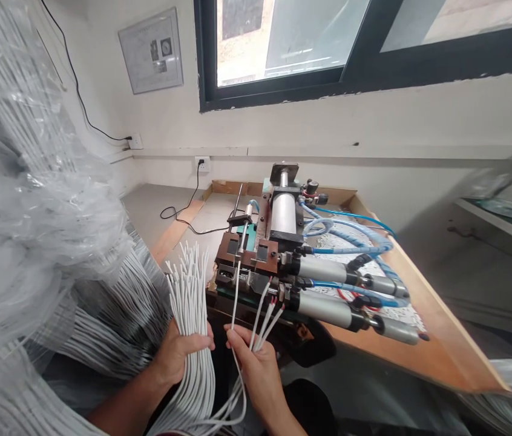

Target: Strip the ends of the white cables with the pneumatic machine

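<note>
A thick bundle of white cables [191, 297] is gripped in my left hand [183, 348], its cut ends pointing up. My right hand [256, 366] pinches a single white cable [236, 297] between thumb and fingertips; its upper end reaches into the front of a pneumatic machine [247, 254]. Several more white cables [267, 324] pass through the same hand, some with reddish tips showing. Both hands are close together in front of the machine, the right one below its jaws. How far the single cable goes into the machine is hidden.
Plastic-wrapped cable bundles [47, 242] hang and lie at my left. The machine stands in a wooden-edged tray [460, 357] littered with white scraps, with silver cylinders [324, 309] and blue air hoses [360, 248] to its right. A black power cord [196, 188] runs to the wall.
</note>
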Demonstrator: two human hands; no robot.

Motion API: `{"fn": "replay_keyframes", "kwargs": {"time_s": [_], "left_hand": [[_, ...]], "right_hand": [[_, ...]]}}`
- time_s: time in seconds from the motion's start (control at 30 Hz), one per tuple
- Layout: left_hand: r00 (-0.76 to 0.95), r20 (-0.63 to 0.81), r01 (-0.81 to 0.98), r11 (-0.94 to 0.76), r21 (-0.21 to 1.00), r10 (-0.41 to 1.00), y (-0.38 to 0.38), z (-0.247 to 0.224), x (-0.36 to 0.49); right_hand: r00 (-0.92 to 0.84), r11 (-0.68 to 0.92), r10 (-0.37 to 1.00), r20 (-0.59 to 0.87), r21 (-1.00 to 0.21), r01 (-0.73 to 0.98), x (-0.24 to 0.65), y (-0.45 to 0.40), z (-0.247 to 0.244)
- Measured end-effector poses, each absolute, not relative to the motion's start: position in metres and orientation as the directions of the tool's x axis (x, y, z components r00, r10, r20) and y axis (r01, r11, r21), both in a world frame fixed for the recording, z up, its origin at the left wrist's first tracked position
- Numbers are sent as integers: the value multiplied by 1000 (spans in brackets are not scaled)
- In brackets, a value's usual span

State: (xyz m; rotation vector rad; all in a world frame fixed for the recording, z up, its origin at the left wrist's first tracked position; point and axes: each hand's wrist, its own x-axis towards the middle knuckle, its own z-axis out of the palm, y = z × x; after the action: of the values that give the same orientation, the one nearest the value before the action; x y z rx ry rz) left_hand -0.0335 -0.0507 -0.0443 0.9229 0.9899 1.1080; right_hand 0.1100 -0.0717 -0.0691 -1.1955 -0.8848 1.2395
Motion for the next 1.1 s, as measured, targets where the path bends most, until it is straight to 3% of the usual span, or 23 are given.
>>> {"fn": "replay_keyframes", "kwargs": {"time_s": [0.13, 0.4, 0.63, 0.77, 0.93, 1.1], "left_hand": [[153, -162, -344, 206, 916, 975, -44, -42, -32], [190, -226, -313, 277, 908, 955, -26, -31, -38], [91, -130, -187, 146, 972, 987, -26, -30, -35], [57, -87, -131, 94, 987, 995, -26, -25, -32], [98, -54, -118, 65, 991, 994, -23, -18, -32], [62, -35, -45, 37, 998, 997, -19, -21, -32]], "right_hand": [[96, 41, 995, 36, -998, -51, 116, -85, -80], [-90, 10, 996, -4, -989, 147, 130, -104, -115], [-199, -18, 979, -48, -988, 152, 132, -97, -102], [-298, 55, 955, 7, -987, 152, 127, -78, -88], [-207, 144, 972, 114, -980, 135, 121, -61, -79], [-286, 160, 948, 140, -986, 50, 123, -64, -76]]}}
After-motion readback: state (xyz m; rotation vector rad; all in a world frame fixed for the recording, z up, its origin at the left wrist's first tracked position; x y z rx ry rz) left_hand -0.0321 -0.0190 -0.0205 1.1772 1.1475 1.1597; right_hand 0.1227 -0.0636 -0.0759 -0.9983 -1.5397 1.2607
